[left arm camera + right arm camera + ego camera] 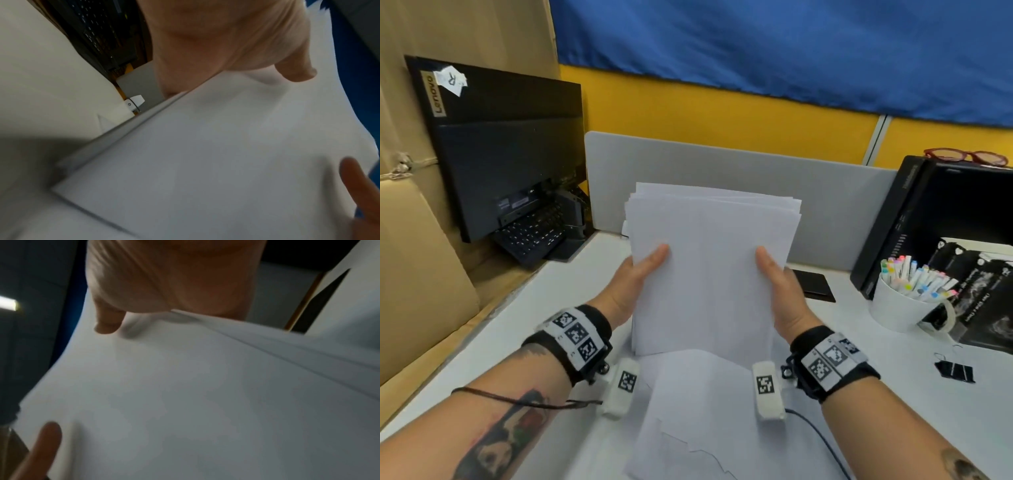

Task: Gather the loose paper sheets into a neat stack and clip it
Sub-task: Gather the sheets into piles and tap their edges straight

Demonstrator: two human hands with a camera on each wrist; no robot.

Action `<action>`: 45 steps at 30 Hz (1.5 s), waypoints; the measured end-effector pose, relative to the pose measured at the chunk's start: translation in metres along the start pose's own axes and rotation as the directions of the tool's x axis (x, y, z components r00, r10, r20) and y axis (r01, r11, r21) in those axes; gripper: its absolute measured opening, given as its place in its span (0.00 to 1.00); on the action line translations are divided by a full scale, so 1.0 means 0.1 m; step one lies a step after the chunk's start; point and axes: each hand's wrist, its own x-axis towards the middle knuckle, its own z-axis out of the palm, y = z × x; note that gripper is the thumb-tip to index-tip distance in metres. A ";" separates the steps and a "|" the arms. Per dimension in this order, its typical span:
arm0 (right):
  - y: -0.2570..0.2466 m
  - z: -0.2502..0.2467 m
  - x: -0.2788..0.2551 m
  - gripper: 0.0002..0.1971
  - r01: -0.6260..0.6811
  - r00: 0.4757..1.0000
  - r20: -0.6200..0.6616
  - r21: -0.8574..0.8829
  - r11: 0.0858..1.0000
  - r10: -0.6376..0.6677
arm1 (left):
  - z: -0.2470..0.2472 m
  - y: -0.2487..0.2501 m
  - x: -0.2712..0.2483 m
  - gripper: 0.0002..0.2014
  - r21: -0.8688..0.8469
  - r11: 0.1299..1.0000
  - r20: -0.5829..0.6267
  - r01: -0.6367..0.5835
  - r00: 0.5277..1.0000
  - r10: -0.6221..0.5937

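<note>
You hold the paper stack [709, 270] upright over the middle of the surface [524, 329], left hand [631, 277] and right hand [779, 284] pinching its side edges. Top edges look uneven; tap it square, gather the loose sheets [688, 411], then fetch the binder clip [954, 371] near the right edge.

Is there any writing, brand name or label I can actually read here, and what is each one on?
"Lenovo": on the back of the black flat monitor, upper corner.
"R": handwritten on the crumpled white paper label stuck to that monitor.
Too small or blurred to read: white print on the spine of the tall black box, the black booklets, and the keys of the black keyboard.
The square black-and-white wrist markers are patterns, not text.
</note>
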 end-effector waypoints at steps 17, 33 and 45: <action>0.17 0.10 0.28 0.20 -0.058 0.995 0.048 -0.384 0.922 0.082 | -0.20 -0.05 0.17 0.18 0.482 0.849 -0.124 0.217 0.976 -0.179; 0.43 -0.60 1.10 0.29 -0.570 0.819 -0.416 -0.675 0.469 0.396 | -0.80 -0.56 -0.16 0.14 0.320 0.714 -0.332 0.623 0.779 -0.531; 0.66 -0.42 1.26 0.52 -0.367 0.822 -0.416 -0.909 -0.195 0.390 | -0.82 -0.57 -0.19 0.13 0.223 0.755 -0.314 0.616 0.779 -0.543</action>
